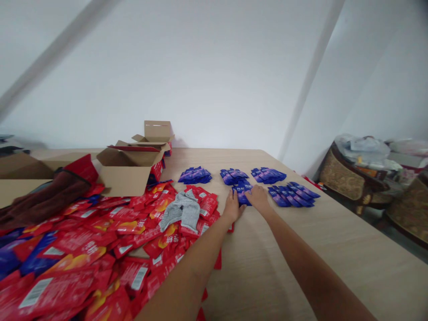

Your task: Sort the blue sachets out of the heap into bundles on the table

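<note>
Between my two hands lies a small group of blue-purple packets on the table. My left hand is at their left side, fingers curled against the edge. From the right, my right hand grips the same packets, its fingertips partly hidden. Just beyond sits another fanned pile of blue packets. More blue piles lie at the left, at the back right and to the right of my right hand.
A large heap of red packets covers the table's left side, with grey knitted gloves on top. Open cardboard boxes and a brown cloth stand or lie behind it. Patterned chairs are beyond the table's right edge.
</note>
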Available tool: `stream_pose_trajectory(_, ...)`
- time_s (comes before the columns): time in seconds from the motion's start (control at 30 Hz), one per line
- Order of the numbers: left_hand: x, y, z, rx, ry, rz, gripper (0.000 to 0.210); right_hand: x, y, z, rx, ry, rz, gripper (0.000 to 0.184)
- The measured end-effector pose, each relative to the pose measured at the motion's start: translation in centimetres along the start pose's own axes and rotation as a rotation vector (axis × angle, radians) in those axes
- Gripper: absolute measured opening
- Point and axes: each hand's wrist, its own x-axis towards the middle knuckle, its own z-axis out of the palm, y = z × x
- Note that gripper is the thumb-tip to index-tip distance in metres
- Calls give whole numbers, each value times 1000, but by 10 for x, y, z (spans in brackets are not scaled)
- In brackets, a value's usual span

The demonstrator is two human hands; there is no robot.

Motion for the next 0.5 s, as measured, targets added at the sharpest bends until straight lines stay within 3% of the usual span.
stream_pose_trajectory(0.1,1,-1,1,6,6,26,77,3,-3,12,-29,4,42,46)
stream_pose_trajectory(0.33,1,-1,7,52,-14,17,82,-8,29,35,141,46,146,47)
stream_pose_trajectory(0.5,6,-3,8,73,-61,-5,90,-7,32,49,192,18,113,46)
